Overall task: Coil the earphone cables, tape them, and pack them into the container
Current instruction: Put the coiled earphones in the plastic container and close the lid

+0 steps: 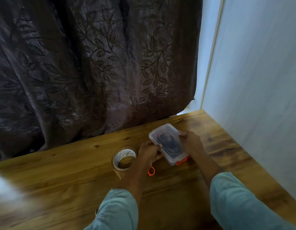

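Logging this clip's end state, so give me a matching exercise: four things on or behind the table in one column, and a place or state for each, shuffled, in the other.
Things
1. clear plastic container
2. tape roll
3. orange loop handle
4. leaf-patterned curtain

Places or states
A. hangs behind the wooden table
B. lies flat, just left of the left hand
C. lid on, gripped by the left hand and the right hand
D. peeks out beside the left wrist

Pairs: 1-C, 2-B, 3-D, 4-A
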